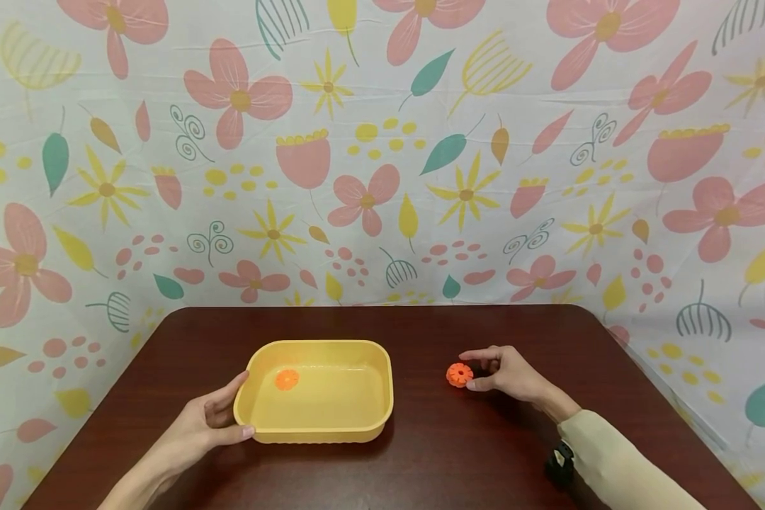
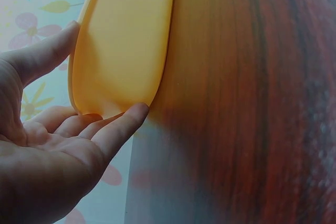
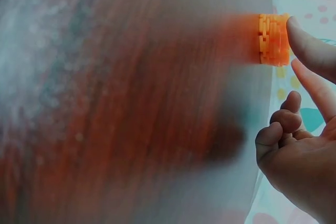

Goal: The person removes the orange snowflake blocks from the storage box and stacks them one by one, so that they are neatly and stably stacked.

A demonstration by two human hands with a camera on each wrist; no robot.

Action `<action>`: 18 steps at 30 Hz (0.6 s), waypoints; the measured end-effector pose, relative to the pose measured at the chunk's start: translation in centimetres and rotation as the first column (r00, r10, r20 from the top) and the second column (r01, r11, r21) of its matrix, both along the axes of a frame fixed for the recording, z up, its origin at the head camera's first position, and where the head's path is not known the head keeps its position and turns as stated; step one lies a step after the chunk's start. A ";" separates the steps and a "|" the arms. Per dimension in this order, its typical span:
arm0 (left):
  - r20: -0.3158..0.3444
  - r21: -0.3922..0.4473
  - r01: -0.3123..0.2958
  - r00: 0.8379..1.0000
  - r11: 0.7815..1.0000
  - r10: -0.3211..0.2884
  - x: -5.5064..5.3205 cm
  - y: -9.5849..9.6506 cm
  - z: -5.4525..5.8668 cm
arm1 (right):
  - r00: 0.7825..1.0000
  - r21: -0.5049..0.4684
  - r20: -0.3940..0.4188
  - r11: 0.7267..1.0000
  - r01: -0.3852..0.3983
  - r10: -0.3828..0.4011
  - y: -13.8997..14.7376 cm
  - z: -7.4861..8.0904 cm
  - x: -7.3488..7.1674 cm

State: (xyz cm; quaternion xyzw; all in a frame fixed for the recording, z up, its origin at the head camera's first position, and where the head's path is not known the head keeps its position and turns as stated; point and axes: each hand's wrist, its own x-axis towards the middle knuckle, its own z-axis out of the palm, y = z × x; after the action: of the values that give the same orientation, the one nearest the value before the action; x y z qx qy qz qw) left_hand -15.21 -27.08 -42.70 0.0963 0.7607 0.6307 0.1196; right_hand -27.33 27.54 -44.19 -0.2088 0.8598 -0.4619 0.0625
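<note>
A yellow rectangular plastic tub with rounded corners stands on the table. My left hand holds its left end, thumb at the front corner and fingers along the side; in the left wrist view the fingers meet the tub's end. One flat orange notched disc lies inside the tub. To the right, a small stack of orange notched discs sits on the table. Around its right side, my right hand has thumb and index finger spread, the thumb tip right at the stack.
The dark brown wooden table has rounded far corners. A flower-printed cloth hangs behind it and along both sides. A black wrist device sits by the right sleeve.
</note>
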 end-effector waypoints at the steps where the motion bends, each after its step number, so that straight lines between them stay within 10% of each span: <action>1: 0.001 0.000 -0.001 1.000 1.000 0.001 0.0 0.0 0.0 | 1.000 0.002 -0.006 1.000 -0.003 0.003 0.0 0.1 0.0; 18: 0.016 0.020 0.012 1.000 1.000 -0.013 -0.1 0.0 0.1 | 0.992 0.091 -0.121 0.995 -0.028 0.039 -1.6 2.2 0.7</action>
State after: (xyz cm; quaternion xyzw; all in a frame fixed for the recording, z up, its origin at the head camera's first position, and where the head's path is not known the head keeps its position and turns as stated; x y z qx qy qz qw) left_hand -15.28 -27.13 -42.63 0.0972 0.7529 0.6381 0.1287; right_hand -26.60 25.96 -42.04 -0.2483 0.8781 -0.4082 0.0266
